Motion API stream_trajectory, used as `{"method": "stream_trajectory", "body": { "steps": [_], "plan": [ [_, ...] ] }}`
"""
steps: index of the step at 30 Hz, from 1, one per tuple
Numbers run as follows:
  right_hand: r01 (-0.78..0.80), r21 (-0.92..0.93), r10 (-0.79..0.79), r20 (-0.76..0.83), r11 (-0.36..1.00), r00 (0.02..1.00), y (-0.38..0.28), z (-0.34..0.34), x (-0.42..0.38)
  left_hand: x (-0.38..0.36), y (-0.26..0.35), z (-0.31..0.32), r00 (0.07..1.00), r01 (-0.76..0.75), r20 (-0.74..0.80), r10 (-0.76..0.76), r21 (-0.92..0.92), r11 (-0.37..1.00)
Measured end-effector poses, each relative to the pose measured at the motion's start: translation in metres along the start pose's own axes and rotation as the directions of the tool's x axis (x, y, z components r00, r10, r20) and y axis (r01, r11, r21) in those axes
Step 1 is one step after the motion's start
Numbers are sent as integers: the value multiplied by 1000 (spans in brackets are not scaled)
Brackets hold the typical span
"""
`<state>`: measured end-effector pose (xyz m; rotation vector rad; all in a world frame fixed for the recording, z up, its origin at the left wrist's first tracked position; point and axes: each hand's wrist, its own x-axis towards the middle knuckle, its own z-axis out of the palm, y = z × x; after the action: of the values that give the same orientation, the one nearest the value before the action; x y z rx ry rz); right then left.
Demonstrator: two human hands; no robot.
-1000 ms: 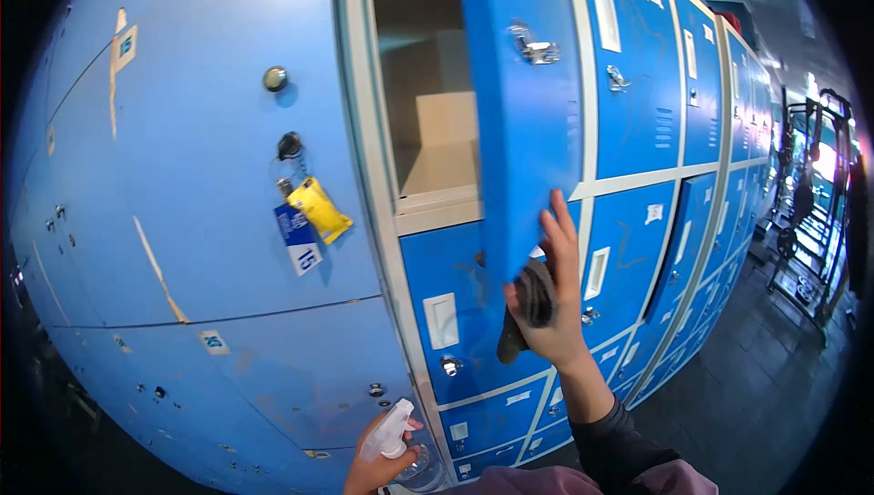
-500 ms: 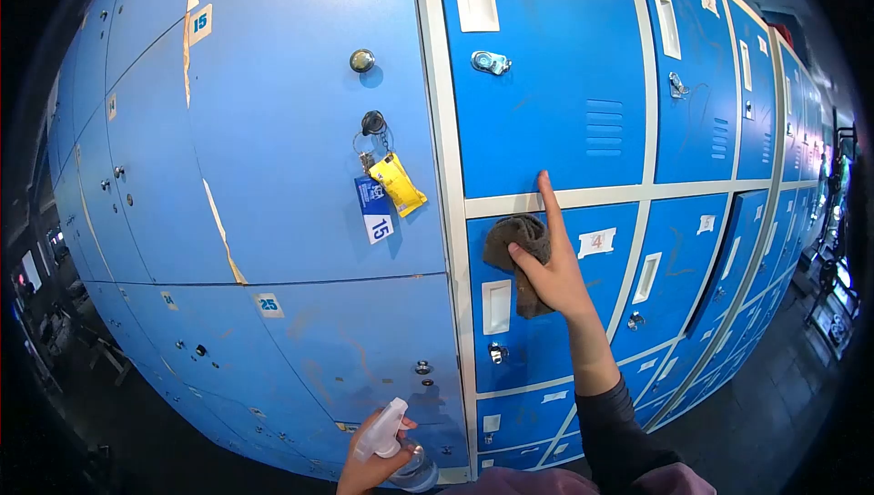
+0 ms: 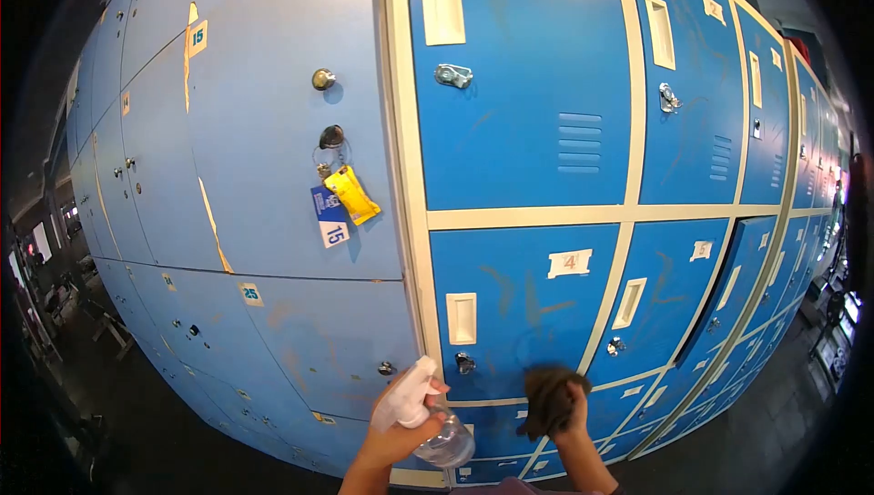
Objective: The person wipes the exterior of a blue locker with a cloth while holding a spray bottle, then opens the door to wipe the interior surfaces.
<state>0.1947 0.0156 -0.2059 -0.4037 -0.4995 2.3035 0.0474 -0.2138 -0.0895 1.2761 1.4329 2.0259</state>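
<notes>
My left hand [image 3: 401, 436] is wrapped round a clear spray bottle [image 3: 448, 445] with a white trigger head, low in front of the lockers. In my right hand [image 3: 575, 413] is a dark brown cloth [image 3: 549, 395], bunched up and slightly blurred. The cloth overlaps the bottom edge of the blue locker door numbered 4 [image 3: 510, 267] in this view. That door carries a white recessed handle [image 3: 462, 317], a metal lock [image 3: 465, 363] and brownish smudges. Above it is another blue door [image 3: 519, 85] with a latch and vent slots.
Lighter blue lockers [image 3: 282, 222] stand at left; keys with a yellow tag [image 3: 352, 194] and a blue-and-white tag [image 3: 330, 217] hang from one lock. One door [image 3: 726, 281] at right stands slightly ajar. Dark floor [image 3: 728, 431] and gym equipment [image 3: 833, 313] lie at far right.
My right hand with the cloth has moved down from the upper part of door 4 to its lower edge. My left hand and the bottle have come up and to the right.
</notes>
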Motion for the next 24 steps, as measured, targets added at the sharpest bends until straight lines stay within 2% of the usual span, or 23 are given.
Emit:
{"method": "stream_trajectory", "body": {
  "steps": [2,3,4,6,7,8,10,12,13,16,17,20,23,24],
  "plan": [
    [-99,31,94,134,995,987,8,-48,-6,8,-6,21,996,-35,86,27,103,994],
    [-75,-109,100,244,991,965,13,-77,-7,8,-14,37,996,-40,82,40,-9,999],
    [-158,-109,164,52,981,985,19,-69,-21,8,-19,51,994,-35,107,30,43,998],
    [-224,-137,246,175,965,953,20,-52,-44,6,-28,75,988,-29,154,6,151,988],
    [-227,-259,261,106,939,959,24,-56,-47,3,-35,84,976,-122,200,90,154,981],
    [-234,-374,266,36,897,963,28,-61,-50,2,-37,94,975,-134,205,89,214,968],
    [-397,-313,406,-39,862,913,26,-69,-52,-8,-54,115,988,24,151,-40,105,994],
    [-530,-291,523,-109,796,845,24,-76,-51,-17,-58,128,967,-145,242,77,277,950],
    [-363,-437,386,-39,823,922,13,-58,-71,-19,-58,132,947,-234,293,131,353,906],
    [-374,-506,409,-47,777,911,16,-67,-70,-25,-55,127,867,-337,486,108,412,847],
    [-385,-512,423,-48,768,905,17,-69,-67,-32,-68,126,870,-375,467,159,416,829],
    [-398,-536,444,-47,745,895,18,-71,-63,-44,-60,135,957,-82,290,-8,298,951],
    [-386,-568,450,-30,727,893,19,-71,-58,-51,-48,144,987,48,141,-82,230,972],
    [-386,-569,452,-28,726,892,20,-71,-57,-49,-45,143,987,31,142,-72,272,962]
  ]
}}
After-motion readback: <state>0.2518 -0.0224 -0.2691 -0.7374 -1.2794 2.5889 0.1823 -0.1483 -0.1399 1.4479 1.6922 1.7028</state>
